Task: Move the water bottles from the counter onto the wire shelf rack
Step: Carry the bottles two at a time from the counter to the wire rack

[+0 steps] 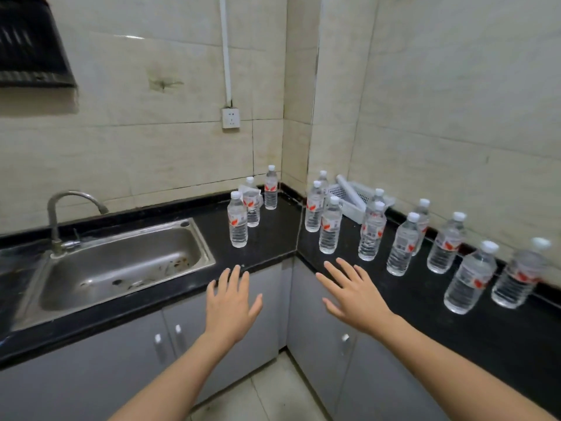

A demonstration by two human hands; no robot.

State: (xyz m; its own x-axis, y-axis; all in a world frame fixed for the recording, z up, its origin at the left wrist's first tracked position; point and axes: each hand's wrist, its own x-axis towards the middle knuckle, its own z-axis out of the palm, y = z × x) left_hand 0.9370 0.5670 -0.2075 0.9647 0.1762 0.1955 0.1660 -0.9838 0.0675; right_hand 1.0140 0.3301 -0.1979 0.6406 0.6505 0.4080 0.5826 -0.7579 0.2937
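Note:
Several clear water bottles with white caps and red-marked labels stand upright on the black L-shaped counter [273, 241]. Three stand near the corner on the left run, the nearest of them [237, 220]. The others line the right run, from one [330, 226] near the corner to one [520, 275] at the far right. My left hand [232, 302] is open, fingers spread, over the counter's front edge, below the nearest left bottle. My right hand [352, 294] is open too, just short of the bottles at the corner. Neither hand touches a bottle. No wire shelf rack is in view.
A steel sink [121, 268] with a curved tap [60, 214] is set in the counter at left. A white plastic basket [353, 197] holding a white roll sits in the corner against the wall. Grey cabinet doors [91, 360] lie below; a wall socket [230, 117] is above.

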